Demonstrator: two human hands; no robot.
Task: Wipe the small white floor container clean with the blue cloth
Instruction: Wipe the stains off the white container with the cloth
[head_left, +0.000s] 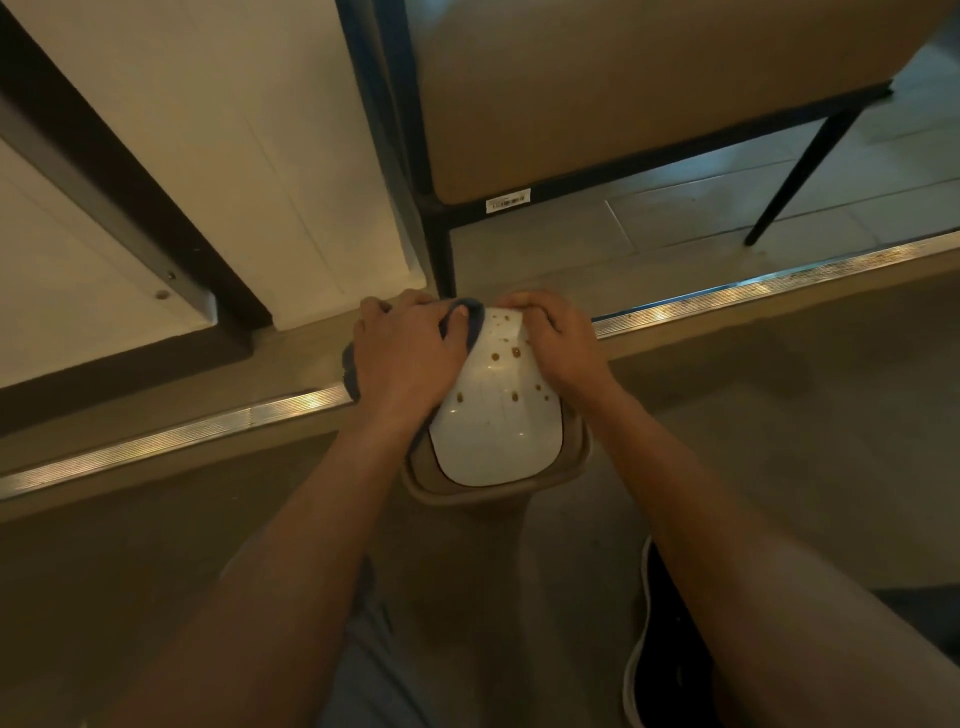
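A small floor container (498, 436) stands in front of me, with a white domed lid set in a beige rim. Several brown spots dot the lid's far half. My left hand (405, 358) presses the blue cloth (470, 325) against the lid's left far side; most of the cloth is hidden under the hand, and a fold shows at the hand's left edge. My right hand (558, 345) grips the lid's far right edge, fingers curled over it.
A metal-edged step (753, 296) runs across the floor just behind the container. A black-framed chair (441, 244) stands beyond it, and a white panel with a dark frame (130, 171) is at the left. A dark shoe (665, 649) lies at lower right.
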